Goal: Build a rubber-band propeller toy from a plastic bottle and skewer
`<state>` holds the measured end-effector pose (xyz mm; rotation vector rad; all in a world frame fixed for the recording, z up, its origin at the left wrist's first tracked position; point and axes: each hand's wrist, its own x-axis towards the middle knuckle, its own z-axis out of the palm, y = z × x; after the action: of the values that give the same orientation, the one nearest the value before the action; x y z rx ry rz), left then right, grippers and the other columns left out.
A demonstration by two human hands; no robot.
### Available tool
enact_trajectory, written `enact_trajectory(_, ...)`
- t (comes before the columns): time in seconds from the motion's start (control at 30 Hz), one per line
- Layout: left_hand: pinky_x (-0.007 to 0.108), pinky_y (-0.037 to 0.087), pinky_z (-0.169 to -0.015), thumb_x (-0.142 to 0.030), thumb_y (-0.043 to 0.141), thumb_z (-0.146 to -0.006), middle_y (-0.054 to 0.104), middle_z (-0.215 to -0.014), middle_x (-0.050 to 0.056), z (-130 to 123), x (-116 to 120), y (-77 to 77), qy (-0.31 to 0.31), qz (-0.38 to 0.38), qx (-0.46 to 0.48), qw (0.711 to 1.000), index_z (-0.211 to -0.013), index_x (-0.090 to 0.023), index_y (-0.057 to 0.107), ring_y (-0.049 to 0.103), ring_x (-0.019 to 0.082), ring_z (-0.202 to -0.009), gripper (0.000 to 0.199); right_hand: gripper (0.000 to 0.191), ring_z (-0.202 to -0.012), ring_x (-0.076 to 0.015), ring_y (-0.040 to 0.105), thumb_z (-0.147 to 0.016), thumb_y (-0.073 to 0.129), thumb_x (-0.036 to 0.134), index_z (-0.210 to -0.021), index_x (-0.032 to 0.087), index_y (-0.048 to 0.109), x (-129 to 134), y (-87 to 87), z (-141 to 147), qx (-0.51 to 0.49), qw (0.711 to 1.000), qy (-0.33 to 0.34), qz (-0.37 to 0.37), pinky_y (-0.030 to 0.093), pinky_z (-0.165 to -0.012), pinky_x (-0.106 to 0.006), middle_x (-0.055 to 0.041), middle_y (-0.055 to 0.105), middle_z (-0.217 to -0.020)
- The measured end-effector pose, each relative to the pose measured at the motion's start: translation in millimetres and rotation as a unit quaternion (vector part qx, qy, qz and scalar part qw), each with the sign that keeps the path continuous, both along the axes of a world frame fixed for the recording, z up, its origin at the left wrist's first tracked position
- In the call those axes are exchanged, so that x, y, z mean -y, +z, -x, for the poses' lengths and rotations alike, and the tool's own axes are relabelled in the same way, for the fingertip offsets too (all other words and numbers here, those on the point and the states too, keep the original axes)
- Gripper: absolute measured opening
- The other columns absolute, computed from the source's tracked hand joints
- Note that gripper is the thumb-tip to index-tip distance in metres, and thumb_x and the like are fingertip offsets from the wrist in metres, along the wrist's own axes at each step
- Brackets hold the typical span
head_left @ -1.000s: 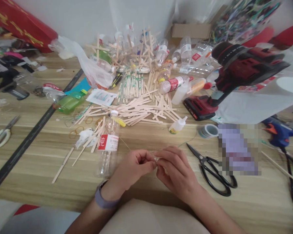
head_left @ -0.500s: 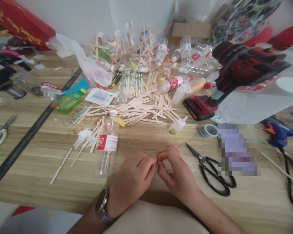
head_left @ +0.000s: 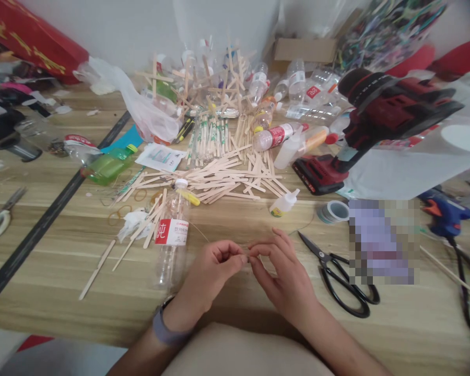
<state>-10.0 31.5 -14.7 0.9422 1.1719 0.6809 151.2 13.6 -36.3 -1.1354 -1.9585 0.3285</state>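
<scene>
My left hand [head_left: 215, 271] and my right hand [head_left: 284, 274] meet fingertip to fingertip above the wooden table's front part. Both are closed in a pinch on a thin string [head_left: 199, 231], which runs out past the left hand toward the bottle; a thin strand also shows right of the right hand. Where the fingertips meet, the string is too fine to make out fully. Just left of my left hand stands or lies a clear bottle [head_left: 171, 261] with a red and white label. Black-handled scissors [head_left: 337, 271] lie right of my right hand.
Behind the hands lie wooden sticks [head_left: 219, 177], a small glue bottle [head_left: 284, 202] and a tape roll [head_left: 332, 211]. A red and black drill [head_left: 352, 130] stands at right, near a blue glue gun [head_left: 446, 211]. Plastic bottles crowd the back.
My left hand has rolled over, so its curled fingers and the watch strap's inner side now show. My right hand has stayed nearly in place, its fingertips still at the left hand's.
</scene>
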Motion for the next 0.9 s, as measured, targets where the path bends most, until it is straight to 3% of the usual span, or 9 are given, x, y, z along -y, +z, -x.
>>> enact_trajectory(0.27,0.023,0.017,-0.043,-0.037,0.068,-0.066,0.038,-0.049,-0.009,-2.6,-1.1,-3.7,0.037,0.057,0.048,0.997,-0.064,-0.017,0.057,0.027,0.006,-0.045,0.023,0.023,-0.084,-0.0161,0.066,-0.087,0.052,0.003,-0.099,0.023,0.053,3.2,3.1,3.1,0.014,0.999,-0.012,-0.044,0.032,-0.108,-0.047,-0.0011,0.069,-0.089)
enact_trajectory(0.7,0.022,0.023,-0.046,-0.035,0.064,-0.072,0.041,-0.051,-0.008,-6.1,3.0,-8.9,0.044,0.008,0.009,0.999,-0.066,-0.017,0.057,0.029,0.007,-0.048,0.02,0.018,-0.078,-0.0153,0.067,-0.086,0.057,0.006,-0.094,0.022,0.057,3.6,0.1,4.3,0.004,0.997,-0.041,-0.057,0.033,-0.108,-0.047,-0.001,0.071,-0.087)
enact_trajectory(0.9,0.023,0.033,-0.053,-0.031,0.059,-0.075,0.053,-0.06,-0.004,-7.0,4.2,-5.7,0.02,-0.059,-0.073,0.995,-0.068,-0.017,0.059,0.043,0.01,-0.057,0.015,0.015,-0.072,-0.0154,0.066,-0.086,0.055,0.009,-0.086,0.024,0.054,3.1,-1.7,5.0,0.005,0.998,-0.053,-0.036,0.036,-0.106,-0.048,0.0024,0.067,-0.079)
